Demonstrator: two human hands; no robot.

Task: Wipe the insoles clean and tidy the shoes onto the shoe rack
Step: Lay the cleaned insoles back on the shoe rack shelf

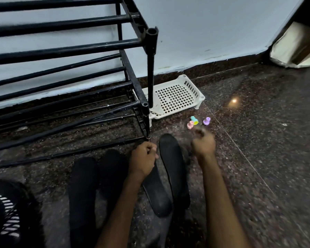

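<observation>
**Left grip on an insole's tip, rack just ahead**

We see the left grip (144,156) curled tight at the far tip of the first insole (157,197), seemingly pinching it. That flat, matte black sole runs its long axis from the grip back toward us along the speckled stone floor (258,140). The second insole (174,167) lies just beside it on the right, roughly parallel and nearer the right grip (203,145) (blurred, fingers bent, so we cannot tell whether it holds anything). Left of the left arm lie two dark, rounded shoes (82,185). The shoe rack (61,49), of round black metal bars, stands just ahead-left, so we judge the left hand nearer it. A white lattice basket (175,97) and pastel pegs (194,120) sit further out.
</observation>
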